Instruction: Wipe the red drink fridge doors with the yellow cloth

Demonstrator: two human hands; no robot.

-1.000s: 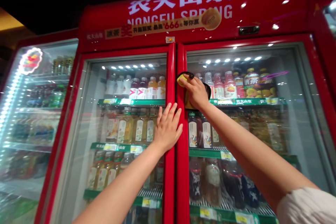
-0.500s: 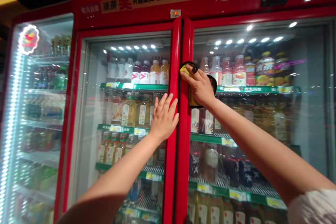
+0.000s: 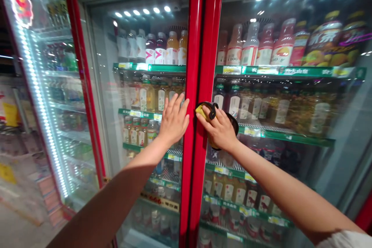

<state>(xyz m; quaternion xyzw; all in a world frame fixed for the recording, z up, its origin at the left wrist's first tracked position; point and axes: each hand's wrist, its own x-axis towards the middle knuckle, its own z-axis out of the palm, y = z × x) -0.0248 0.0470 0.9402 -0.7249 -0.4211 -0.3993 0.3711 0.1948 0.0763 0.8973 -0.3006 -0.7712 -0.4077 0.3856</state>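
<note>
My right hand point(image 3: 219, 128) presses a yellow cloth with a black edge point(image 3: 234, 124) against the red frame of the right cooler door point(image 3: 205, 85). Part of the cloth is hidden under the palm, and a black loop stands up by the fingers. On the left door, my left hand point(image 3: 175, 120) lies with its fingers spread, by the red frame point(image 3: 190, 151) and the glass. It holds nothing. Behind the glass, juice bottles point(image 3: 232, 102) stand on the shelf near the right hand.
Bottles with pink labels point(image 3: 283, 46) line the upper right shelf, with white and purple ones point(image 3: 155, 48) at the upper left. A second lit cooler point(image 3: 62, 104) stands to the left. Goods on a floor display point(image 3: 17, 143) are blurred beyond it.
The view has tilted down, so the red sign above the doors is out of sight. My right hand has slid down the door frame with the cloth. My left hand is slightly lower on its door.
</note>
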